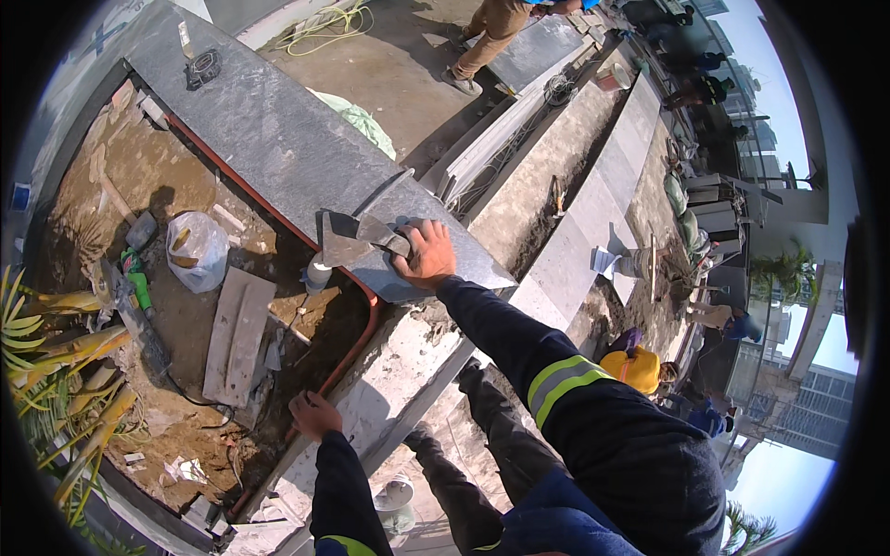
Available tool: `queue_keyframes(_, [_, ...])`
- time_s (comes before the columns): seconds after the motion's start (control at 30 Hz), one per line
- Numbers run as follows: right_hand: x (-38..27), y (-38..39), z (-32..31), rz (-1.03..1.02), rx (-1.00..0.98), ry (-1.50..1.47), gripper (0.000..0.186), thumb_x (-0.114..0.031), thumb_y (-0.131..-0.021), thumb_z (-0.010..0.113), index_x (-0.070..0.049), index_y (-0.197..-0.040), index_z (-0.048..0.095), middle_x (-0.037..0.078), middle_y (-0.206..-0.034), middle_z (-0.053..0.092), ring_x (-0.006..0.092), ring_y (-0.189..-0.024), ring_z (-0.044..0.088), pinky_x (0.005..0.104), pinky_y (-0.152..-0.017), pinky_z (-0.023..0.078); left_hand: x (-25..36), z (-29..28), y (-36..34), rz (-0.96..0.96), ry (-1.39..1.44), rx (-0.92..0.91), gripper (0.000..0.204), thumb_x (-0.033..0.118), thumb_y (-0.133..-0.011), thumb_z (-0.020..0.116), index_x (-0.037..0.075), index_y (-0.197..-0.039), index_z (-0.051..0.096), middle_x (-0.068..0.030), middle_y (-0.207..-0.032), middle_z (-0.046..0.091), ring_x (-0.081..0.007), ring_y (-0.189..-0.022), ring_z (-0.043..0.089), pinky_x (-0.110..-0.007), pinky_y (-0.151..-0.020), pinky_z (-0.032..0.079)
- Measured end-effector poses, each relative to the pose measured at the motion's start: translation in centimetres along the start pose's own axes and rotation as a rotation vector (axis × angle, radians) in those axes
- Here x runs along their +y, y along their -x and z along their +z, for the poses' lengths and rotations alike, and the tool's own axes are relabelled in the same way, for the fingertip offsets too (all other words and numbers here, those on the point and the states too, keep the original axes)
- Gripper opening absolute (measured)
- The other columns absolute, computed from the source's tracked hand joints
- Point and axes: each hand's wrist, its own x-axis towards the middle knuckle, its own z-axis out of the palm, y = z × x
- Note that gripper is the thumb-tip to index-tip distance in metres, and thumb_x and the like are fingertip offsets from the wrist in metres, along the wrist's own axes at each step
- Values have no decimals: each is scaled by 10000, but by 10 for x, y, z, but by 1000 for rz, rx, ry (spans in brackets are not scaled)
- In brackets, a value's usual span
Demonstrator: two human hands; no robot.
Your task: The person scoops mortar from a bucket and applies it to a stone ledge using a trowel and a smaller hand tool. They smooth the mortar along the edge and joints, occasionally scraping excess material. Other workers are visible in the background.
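My right hand [428,255] is closed round the handle of a scraper-like trowel [345,243], its flat grey blade lying on the grey stone slab [269,125] near the slab's corner. Beside the hand, a thin grey strip [386,191] lies across the slab. My left hand [315,415] is lower down at the rough ledge [394,366], its fingers curled over the orange pipe [357,347] that follows the bed's inner edge. The tips of those fingers are partly hidden. Under the slab's corner, a white pipe end [317,276] stands in the soil.
The soil bed at left holds a plastic bag [197,250], a board [239,335], a hammer [139,227] and a green-handled tool [139,287]. Plants [69,371] lean in. A bucket [394,496] stands below the ledge. Another person's legs [491,42] are beyond the slab; several people work at right.
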Motion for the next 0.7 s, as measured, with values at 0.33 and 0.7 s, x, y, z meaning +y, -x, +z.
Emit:
queue_keyframes(0.33, [-4, -2, -9, 14, -28, -27, 535, -333, -737, 739, -91, -1199, 618, 169, -1073, 541, 380, -1040, 520, 499, -916, 420, 2, -4, 0, -1, -41, -26, 438, 378, -1029, 437, 57, -1213, 670, -136, -1288, 600, -342, -1150, 599, -490, -991, 438])
queue_keyframes(0.7, [-2, 0, -3, 16, -1, -34, 550, -311, -725, 737, -89, -1212, 610, 175, -1057, 522, 384, -1016, 507, 496, -910, 421, 1, -2, 1, 4, -8, 4, 410, 369, -1021, 453, 53, -1161, 675, -140, -1259, 613, -346, -1152, 599, -502, -980, 443])
